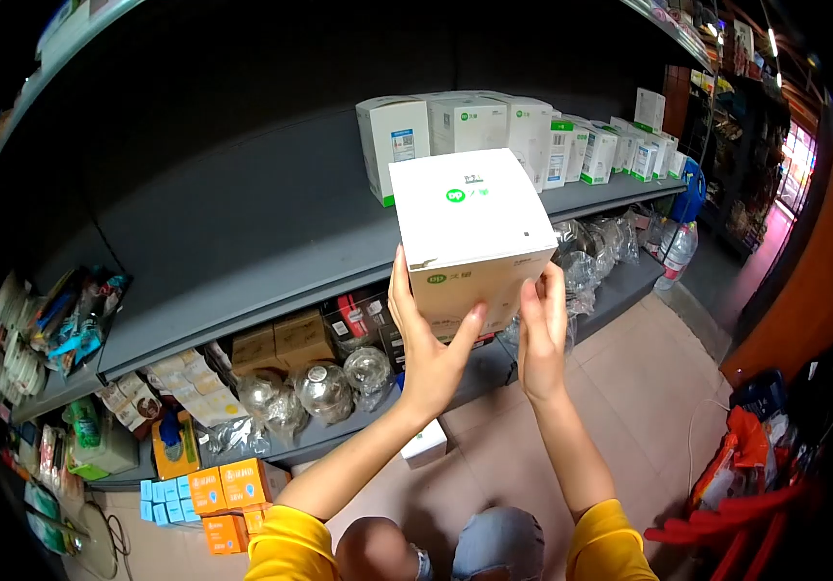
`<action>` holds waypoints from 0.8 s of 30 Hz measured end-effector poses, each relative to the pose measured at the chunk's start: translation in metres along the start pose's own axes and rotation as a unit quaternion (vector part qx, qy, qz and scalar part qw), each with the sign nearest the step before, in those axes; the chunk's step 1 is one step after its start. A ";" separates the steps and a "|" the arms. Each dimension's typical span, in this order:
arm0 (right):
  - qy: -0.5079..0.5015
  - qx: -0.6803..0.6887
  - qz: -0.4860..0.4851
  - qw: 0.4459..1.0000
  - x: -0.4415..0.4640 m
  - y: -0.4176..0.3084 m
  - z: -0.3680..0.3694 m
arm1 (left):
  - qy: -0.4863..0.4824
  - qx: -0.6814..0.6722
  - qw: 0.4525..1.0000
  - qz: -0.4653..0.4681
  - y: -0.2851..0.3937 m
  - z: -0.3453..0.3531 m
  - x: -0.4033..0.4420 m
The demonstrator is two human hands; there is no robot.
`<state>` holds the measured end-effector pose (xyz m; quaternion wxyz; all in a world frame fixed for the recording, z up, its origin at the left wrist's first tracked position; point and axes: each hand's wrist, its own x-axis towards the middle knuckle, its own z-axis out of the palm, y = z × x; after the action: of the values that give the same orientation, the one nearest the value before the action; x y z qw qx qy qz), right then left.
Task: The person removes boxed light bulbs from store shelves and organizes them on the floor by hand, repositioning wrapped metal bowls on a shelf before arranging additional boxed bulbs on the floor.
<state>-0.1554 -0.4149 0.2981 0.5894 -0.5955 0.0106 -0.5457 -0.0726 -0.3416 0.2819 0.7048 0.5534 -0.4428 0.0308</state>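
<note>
The box [474, 218] is held up between both hands, in front of the upper shelf [223, 261] and above the floor [620, 387]. It is white, with a green logo on its top and another on its near face, and that near face is in shade. The left hand [431, 353] is partly open around the left near side, its thumb on the near face and its fingers along the left side. The right hand [542, 339] is at the right near side, half curled, with its fingertips against the box.

Just beyond the box, on the far part of the upper shelf, is a row of cartons [479, 126], white with green marks, the larger ones at the left and the smaller ones towards the right. At the left end of the shelving are packets [77, 320].

Below, on the lower shelf [474, 378], are brown boxes [286, 341] and shiny pots [324, 392] in clear wrap, with more wrapped pots [581, 266] further right. A clear bottle [678, 254] is near the lower shelf's right end.

On the floor, a small box [424, 445] lies beyond the knees [499, 547]; orange boxes [232, 489] and blue boxes [169, 501] are stacked to the left. A red chair [736, 523] is at the near right.
</note>
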 end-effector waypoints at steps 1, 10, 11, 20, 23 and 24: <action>0.000 0.004 0.008 1.000 -0.003 0.003 -0.002 | -0.002 0.015 1.000 0.003 -0.002 0.000 -0.004; 0.048 -0.032 0.079 0.995 -0.037 0.028 -0.018 | -0.033 -0.009 0.999 -0.040 -0.038 -0.001 -0.040; 0.065 -0.023 0.091 0.993 -0.041 0.030 -0.020 | -0.039 -0.038 0.997 -0.049 -0.042 0.000 -0.045; 0.114 -0.014 0.139 0.984 -0.082 0.065 -0.050 | -0.118 0.032 0.987 -0.100 -0.086 0.009 -0.094; 0.145 -0.032 0.166 0.975 -0.102 0.082 -0.066 | -0.178 0.105 0.976 -0.074 -0.095 0.008 -0.114; 0.146 -0.034 0.176 0.973 -0.110 0.088 -0.071 | -0.179 0.105 0.975 -0.084 -0.101 0.008 -0.122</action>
<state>-0.1908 -0.4184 0.1444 0.6477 -0.5179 0.2194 -0.5139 -0.0973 -0.3321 0.1259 0.5520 0.6560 -0.5082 -0.0815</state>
